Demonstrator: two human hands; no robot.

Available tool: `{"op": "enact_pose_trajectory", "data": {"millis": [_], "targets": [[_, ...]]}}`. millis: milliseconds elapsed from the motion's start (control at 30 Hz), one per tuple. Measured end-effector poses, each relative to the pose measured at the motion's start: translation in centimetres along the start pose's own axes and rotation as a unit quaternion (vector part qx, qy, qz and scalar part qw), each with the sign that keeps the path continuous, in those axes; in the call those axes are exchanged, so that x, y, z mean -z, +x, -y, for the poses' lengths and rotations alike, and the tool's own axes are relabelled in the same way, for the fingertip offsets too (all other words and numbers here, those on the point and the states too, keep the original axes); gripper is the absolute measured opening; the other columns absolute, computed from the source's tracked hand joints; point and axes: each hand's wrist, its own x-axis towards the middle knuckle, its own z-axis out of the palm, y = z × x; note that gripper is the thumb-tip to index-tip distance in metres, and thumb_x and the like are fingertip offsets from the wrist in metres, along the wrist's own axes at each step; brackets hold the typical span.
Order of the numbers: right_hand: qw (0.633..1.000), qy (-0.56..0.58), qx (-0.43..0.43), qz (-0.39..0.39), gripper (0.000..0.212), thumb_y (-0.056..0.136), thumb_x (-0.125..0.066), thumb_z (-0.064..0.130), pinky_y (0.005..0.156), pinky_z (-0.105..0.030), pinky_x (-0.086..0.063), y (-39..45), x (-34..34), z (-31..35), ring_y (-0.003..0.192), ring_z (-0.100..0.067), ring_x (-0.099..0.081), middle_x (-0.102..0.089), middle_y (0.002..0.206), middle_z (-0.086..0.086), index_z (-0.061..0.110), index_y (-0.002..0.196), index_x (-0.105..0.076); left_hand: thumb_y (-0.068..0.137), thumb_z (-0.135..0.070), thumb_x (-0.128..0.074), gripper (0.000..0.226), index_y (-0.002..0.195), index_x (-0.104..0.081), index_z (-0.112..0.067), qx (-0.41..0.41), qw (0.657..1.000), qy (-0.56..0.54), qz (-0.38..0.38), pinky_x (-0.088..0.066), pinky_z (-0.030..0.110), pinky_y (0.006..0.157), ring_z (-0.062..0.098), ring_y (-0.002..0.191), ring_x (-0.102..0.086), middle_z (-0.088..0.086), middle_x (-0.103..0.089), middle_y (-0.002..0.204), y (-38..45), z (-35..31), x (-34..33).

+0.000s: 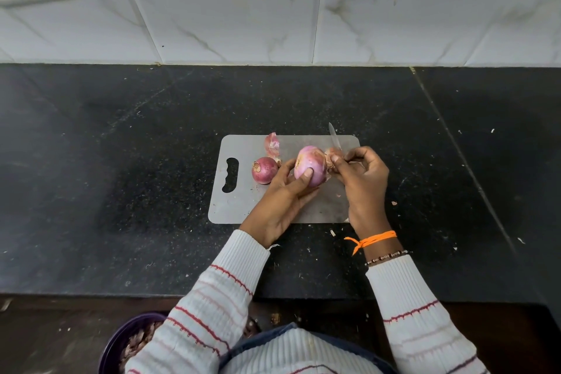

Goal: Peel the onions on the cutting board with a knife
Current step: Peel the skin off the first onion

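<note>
Black speckled stone counter [121, 191] carries our work; nearest to us, below its edge, stands one purple bowl of peels [127, 340]. On the grey plastic cutting board [236, 206] we count two onions. Our left hand [283, 194] grips the half-peeled pale pink onion [309, 165], lifted over the board. Our right hand [361, 179] pinches the small steel knife [334, 140] against its loose skin. Beside lies one unpeeled red onion [264, 170], then one peel scrap [272, 144]. Behind rises the white marble-tiled wall [303, 9].
</note>
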Motion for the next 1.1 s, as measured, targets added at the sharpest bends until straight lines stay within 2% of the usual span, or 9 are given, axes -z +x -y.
{"op": "enact_pose_trajectory", "data": {"millis": [100, 200, 267, 500, 567, 700, 800, 933, 1100], "targets": [[0.998, -0.069, 0.015, 0.005, 0.017, 0.083, -0.061, -0.004, 0.071, -0.026, -0.054, 0.0, -0.1, -0.3, 0.080, -0.010, -0.068, -0.070, 0.087, -0.005, 0.013, 0.085, -0.065, 0.086, -0.001, -0.058, 0.042, 0.123, -0.046, -0.016, -0.026, 0.997, 0.063, -0.030, -0.050, 0.025, 0.093, 0.015, 0.102, -0.061, 0.003, -0.063, 0.109, 0.2, 0.0, 0.1], [0.998, -0.025, 0.005, 0.049, 0.013, 0.086, -0.060, 0.001, 0.063, -0.014, -0.049, -0.2, -0.6, 0.4, 0.074, 0.001, -0.065, -0.067, 0.087, 0.000, 0.005, 0.097, -0.064, 0.076, -0.006, -0.070, 0.047, 0.111, -0.047, -0.025, -0.046, 0.990, 0.108, -0.072, -0.049, 0.027, 0.092, 0.018, 0.109, -0.059, 0.008, -0.060, 0.118, 0.3, 0.2, 0.1], [0.997, -0.023, -0.001, 0.077, 0.020, 0.081, -0.068, 0.006, 0.065, -0.017, -0.051, -0.5, -1.1, 0.5, 0.081, -0.002, -0.066, -0.068, 0.093, -0.001, 0.005, 0.100, -0.064, 0.072, -0.008, -0.075, 0.051, 0.110, -0.046, -0.027, -0.056, 0.986, 0.128, -0.085, -0.049, 0.031, 0.094, 0.021, 0.112, -0.059, 0.011, -0.060, 0.121, 0.4, 0.3, 0.1], [0.998, -0.054, 0.010, 0.043, 0.013, 0.077, -0.074, 0.010, 0.062, -0.016, -0.051, -0.9, -1.8, 0.2, 0.077, -0.001, -0.067, -0.069, 0.086, 0.007, 0.016, 0.085, -0.067, 0.074, -0.007, -0.075, 0.052, 0.114, -0.044, -0.021, -0.070, 0.978, 0.167, -0.108, -0.052, 0.018, 0.076, 0.012, 0.099, -0.062, 0.008, -0.062, 0.113, 0.4, 0.4, -0.4], [0.997, -0.063, 0.010, 0.042, 0.007, 0.080, -0.070, 0.011, 0.066, -0.020, -0.052, -0.6, -1.7, 0.0, 0.077, -0.002, -0.066, -0.068, 0.083, 0.009, 0.018, 0.082, -0.068, 0.075, -0.007, -0.074, 0.052, 0.115, -0.043, -0.018, -0.068, 0.978, 0.167, -0.106, -0.051, 0.016, 0.075, 0.010, 0.099, -0.062, 0.008, -0.062, 0.115, 0.4, 0.4, -0.3], [0.994, -0.098, 0.047, 0.020, 0.020, 0.087, -0.062, 0.009, 0.066, -0.023, -0.051, 0.0, -1.5, -0.2, 0.071, -0.001, -0.062, -0.066, 0.074, 0.009, 0.022, 0.073, -0.066, 0.076, -0.007, -0.073, 0.045, 0.105, -0.045, -0.025, -0.060, 0.979, 0.172, -0.090, -0.049, 0.017, 0.079, 0.012, 0.104, -0.060, 0.007, -0.061, 0.116, 0.4, 0.5, -0.1], [0.995, -0.090, 0.032, 0.007, 0.014, 0.087, -0.061, 0.007, 0.068, -0.027, -0.054, 0.2, -1.2, -0.7, 0.073, -0.005, -0.063, -0.067, 0.077, 0.005, 0.017, 0.078, -0.067, 0.073, -0.012, -0.075, 0.046, 0.109, -0.047, -0.021, -0.045, 0.984, 0.151, -0.082, -0.049, 0.027, 0.090, 0.019, 0.110, -0.060, 0.011, -0.061, 0.119, 0.6, 0.5, 0.1], [0.998, -0.059, 0.008, -0.016, 0.013, 0.080, -0.068, 0.002, 0.065, -0.023, -0.054, 0.4, -0.6, -1.1, 0.072, -0.011, -0.066, -0.069, 0.085, -0.009, 0.014, 0.077, -0.066, 0.068, -0.024, -0.075, 0.066, 0.125, -0.047, -0.007, -0.032, 0.989, 0.129, -0.070, -0.048, 0.034, 0.097, 0.024, 0.115, -0.057, 0.014, -0.059, 0.124, 0.6, 0.0, 0.3], [0.998, -0.058, 0.013, -0.027, 0.020, 0.079, -0.070, 0.002, 0.069, -0.027, -0.053, 0.6, 0.0, -1.3, 0.075, -0.014, -0.064, -0.067, 0.078, -0.004, 0.020, 0.074, -0.063, 0.092, -0.005, -0.049, 0.037, 0.127, -0.042, -0.017, -0.008, 0.999, 0.015, -0.035, -0.053, 0.030, 0.088, 0.024, 0.101, -0.064, 0.010, -0.062, 0.113, 0.5, -0.4, 0.2]]}}
